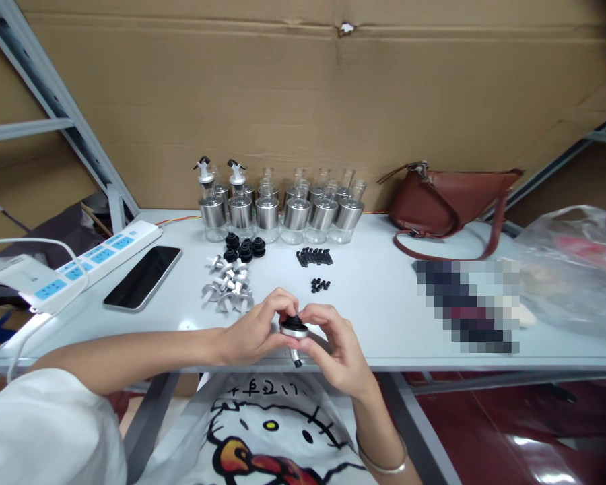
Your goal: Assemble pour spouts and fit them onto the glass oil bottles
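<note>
Above the table's front edge, my left hand point(262, 326) and my right hand point(335, 343) both pinch a pourer top point(293, 330), a silver disc with a black rubber stopper facing up and a spout pointing down. Ahead to the left lie silver spout pieces point(228, 286) in a pile, with black rubber stoppers point(245, 249) just behind them. Short black levers point(314, 256) form a row, and small black caps point(320, 285) lie nearer. Several glass bottles with metal sleeves point(297, 214) stand at the back; two on the left carry pourers point(237, 174).
On the left of the table point(374, 296) are a phone point(143, 277) and a power strip point(95, 263) with a white cable. A brown bag point(439, 202), a blurred item point(469, 306) and a plastic bag point(576, 269) lie on the right.
</note>
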Tool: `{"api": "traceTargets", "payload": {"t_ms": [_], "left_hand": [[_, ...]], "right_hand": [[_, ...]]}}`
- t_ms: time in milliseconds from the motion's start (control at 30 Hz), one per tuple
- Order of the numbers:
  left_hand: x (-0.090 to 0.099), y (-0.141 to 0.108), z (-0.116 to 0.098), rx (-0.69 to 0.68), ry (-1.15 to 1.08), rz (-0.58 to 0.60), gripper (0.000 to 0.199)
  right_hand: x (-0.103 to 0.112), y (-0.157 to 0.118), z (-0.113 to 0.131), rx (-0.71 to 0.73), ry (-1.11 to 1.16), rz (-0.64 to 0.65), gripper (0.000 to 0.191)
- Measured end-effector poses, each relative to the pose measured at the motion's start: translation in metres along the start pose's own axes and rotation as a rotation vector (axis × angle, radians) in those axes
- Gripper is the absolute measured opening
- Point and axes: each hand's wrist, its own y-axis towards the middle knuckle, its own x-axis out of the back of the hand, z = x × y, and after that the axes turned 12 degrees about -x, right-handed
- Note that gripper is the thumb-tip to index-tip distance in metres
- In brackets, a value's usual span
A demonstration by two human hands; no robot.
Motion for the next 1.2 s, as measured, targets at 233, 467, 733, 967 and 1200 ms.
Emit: {"api": "traceTargets", "payload": {"t_ms": [233,467,733,967,1200], "left_hand": [[-0.003,-0.002,0.002,0.018,0.003,-0.029,0.023],[-0.007,-0.005,0.001,0.095,0.084,-0.077,0.023],[0.004,-0.001,-0.003,0.342,0.166,0.171,0.042],[0.005,0.006,-0.011,0.412,0.029,0.180,0.038],[0.003,0.014,-0.024,0.673,-0.238,0.066,0.044]], "right_hand": [[-0.001,0.001,0.001,-0.015,0.031,0.008,0.023],[-0.003,0.003,0.002,-0.035,0.026,-0.043,0.016],[-0.003,0.000,0.002,-0.115,0.089,-0.082,0.011],[-0.003,-0.001,0.000,-0.181,0.116,-0.045,0.009],[-0.002,0.003,0.002,-0.118,-0.008,-0.122,0.014]]}}
